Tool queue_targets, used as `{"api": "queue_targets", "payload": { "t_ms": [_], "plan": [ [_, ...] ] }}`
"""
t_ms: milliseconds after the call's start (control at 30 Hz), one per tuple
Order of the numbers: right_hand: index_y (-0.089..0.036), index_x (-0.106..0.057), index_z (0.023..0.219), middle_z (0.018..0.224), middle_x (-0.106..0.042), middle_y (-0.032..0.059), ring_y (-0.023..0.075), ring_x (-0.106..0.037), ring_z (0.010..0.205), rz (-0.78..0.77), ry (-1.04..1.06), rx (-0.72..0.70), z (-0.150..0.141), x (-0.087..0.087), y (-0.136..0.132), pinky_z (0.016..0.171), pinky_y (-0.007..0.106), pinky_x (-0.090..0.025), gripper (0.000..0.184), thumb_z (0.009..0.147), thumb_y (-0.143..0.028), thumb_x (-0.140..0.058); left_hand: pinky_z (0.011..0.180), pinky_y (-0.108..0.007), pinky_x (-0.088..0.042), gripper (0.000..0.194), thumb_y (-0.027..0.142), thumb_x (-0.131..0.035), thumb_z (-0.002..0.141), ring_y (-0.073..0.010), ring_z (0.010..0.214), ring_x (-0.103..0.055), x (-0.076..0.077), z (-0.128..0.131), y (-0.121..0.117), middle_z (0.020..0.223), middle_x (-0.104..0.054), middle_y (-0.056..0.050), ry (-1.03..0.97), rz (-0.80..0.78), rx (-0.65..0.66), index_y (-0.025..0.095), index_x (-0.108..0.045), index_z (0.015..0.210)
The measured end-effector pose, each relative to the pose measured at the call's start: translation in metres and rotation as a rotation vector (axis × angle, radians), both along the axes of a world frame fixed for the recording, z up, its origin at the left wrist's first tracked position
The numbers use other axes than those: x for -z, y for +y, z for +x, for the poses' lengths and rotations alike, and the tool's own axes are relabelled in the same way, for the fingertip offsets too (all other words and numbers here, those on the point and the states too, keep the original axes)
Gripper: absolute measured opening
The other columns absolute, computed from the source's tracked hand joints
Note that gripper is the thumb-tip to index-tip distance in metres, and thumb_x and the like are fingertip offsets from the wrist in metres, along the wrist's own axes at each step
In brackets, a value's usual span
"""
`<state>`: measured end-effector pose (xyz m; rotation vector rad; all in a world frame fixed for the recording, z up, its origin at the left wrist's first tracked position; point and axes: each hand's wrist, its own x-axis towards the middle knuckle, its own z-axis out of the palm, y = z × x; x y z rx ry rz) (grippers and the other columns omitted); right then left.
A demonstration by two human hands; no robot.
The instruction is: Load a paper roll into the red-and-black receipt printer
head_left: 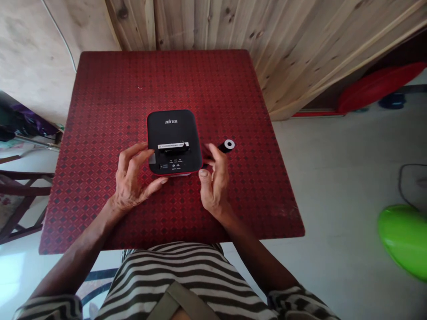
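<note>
Landmark: one black box-shaped device (174, 141) with a red lower edge lies flat on the bench (100, 133), a little nearer the person than the middle of the red cloth, with its white label strip and small front markings facing up.
Left hand (133, 178): spread and loose, fingertips touching the device's left edge, thumb reaching along its near edge. It grips nothing; my read is that it steadies the device so it cannot slide on the cloth.
Right hand (215, 178): just off the device's right near corner, fingers half curled, thumb up. Whether it pinches anything I cannot tell; the fingers hide the near end of what lies behind them.
Black cylinder (227, 145): just right of the device, beyond the right fingertips, lying on its side with a pale ring-shaped end pointing away from the device. Probably set there to be within reach.
Count: one device, one cylinder, two hands, one bench.
Off the bench: a green rounded object (405, 238) on the floor, far right of the device.
</note>
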<state>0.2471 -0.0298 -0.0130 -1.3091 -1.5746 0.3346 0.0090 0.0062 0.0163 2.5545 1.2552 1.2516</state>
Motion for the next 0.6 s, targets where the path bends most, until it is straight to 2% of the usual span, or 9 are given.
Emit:
{"api": "queue_targets", "payload": {
  "t_ms": [67, 167, 333, 600],
  "plan": [
    [-0.026, -0.032, 0.164, 0.153, -0.054, 0.0201, 0.0327, -0.057, 0.143, -0.012, -0.029, -0.059, -0.005, 0.014, -0.001, 0.111, 0.058, -0.057, 0.064, 0.11, -0.059, -0.033, 0.108, -0.047, -0.06, 0.068, 0.051, -0.079, 0.091, -0.0298, 0.128, -0.067, 0.005, -0.003, -0.004, 0.138, -0.066, -0.013, 0.029, 0.034, -0.018, 0.027, -0.053, 0.149],
    [-0.026, -0.024, 0.167, 0.156, -0.051, 0.0206, 0.033, -0.053, 0.148, -0.015, -0.077, -0.1, -0.01, 0.021, -0.002, 0.118, 0.061, -0.051, 0.069, 0.109, -0.06, -0.039, 0.106, -0.044, -0.063, 0.07, 0.048, -0.082, 0.089, -0.0288, 0.127, -0.069, 0.01, -0.008, -0.003, 0.141, -0.067, -0.012, 0.067, 0.054, 0.005, 0.028, -0.052, 0.149],
    [-0.026, -0.016, 0.168, 0.158, -0.05, 0.0225, 0.0354, -0.053, 0.148, -0.044, -0.14, -0.094, -0.011, 0.021, -0.002, 0.116, 0.064, -0.052, 0.074, 0.107, -0.053, -0.049, 0.104, -0.04, -0.063, 0.074, 0.044, -0.085, 0.087, -0.0285, 0.126, -0.071, 0.009, -0.014, 0.001, 0.145, -0.066, -0.015, 0.088, 0.075, 0.045, 0.025, -0.052, 0.152],
    [-0.026, -0.017, 0.168, 0.152, -0.055, 0.0218, 0.0354, -0.057, 0.143, -0.023, -0.178, -0.069, -0.01, 0.021, -0.001, 0.113, 0.063, -0.055, 0.076, 0.106, -0.052, -0.053, 0.097, -0.041, -0.066, 0.074, 0.05, -0.084, 0.088, -0.0284, 0.123, -0.074, 0.004, -0.019, 0.002, 0.144, -0.068, -0.013, 0.143, 0.082, 0.038, 0.029, -0.051, 0.152]
  ]
}}
